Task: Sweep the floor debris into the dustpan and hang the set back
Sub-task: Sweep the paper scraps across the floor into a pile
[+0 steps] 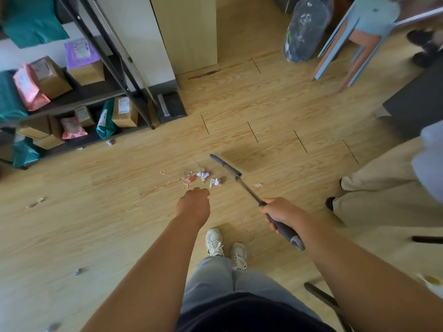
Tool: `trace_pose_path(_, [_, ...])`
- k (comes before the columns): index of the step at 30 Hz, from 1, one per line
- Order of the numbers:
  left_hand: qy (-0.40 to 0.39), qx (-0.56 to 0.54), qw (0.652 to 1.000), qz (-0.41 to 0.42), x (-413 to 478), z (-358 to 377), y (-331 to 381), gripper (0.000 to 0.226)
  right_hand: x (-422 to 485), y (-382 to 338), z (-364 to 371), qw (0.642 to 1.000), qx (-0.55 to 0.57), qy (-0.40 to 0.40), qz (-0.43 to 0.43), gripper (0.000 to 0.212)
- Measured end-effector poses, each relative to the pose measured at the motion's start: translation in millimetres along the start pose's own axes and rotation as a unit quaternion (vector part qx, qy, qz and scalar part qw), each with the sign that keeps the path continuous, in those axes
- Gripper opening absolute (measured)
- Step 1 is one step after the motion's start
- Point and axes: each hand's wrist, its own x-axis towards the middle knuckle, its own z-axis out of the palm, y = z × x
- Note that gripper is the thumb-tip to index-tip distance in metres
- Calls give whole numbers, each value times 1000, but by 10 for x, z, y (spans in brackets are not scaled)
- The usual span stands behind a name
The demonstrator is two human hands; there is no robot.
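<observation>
Bristles on the broom (249, 190) past the right hand (279, 212) are just a smear, and the left hand (194, 203) has its fingers tucked out of sight.

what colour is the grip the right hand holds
Dark grey grip, lighter grey at its end, held by the right hand; head view.

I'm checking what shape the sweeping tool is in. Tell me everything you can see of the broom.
The broom has a thin, metal-looking pole in jointed sections, a dark grey grip with a paler grey end, and a narrow dark grey head. It slants from the right hand, which grips the handle, forward and down to the wooden floor. The head lies just right of the debris pile. Bristles and floor contact cannot be made out.
</observation>
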Motion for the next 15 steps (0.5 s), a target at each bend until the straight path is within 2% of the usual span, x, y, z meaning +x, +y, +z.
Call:
trace_pose_path(8, [-2, 24, 999, 25, -20, 108, 309, 34, 18, 568, -230, 993, 50, 80, 78, 48])
trace_pose_path(13, [-13, 22, 999, 24, -103, 268, 375, 35, -92, 796, -240, 987, 113, 44, 103, 24])
trace_pose_path(15, [-11, 20, 1000, 16, -161, 321, 374, 36, -124, 766, -199, 985, 136, 20, 100, 22])
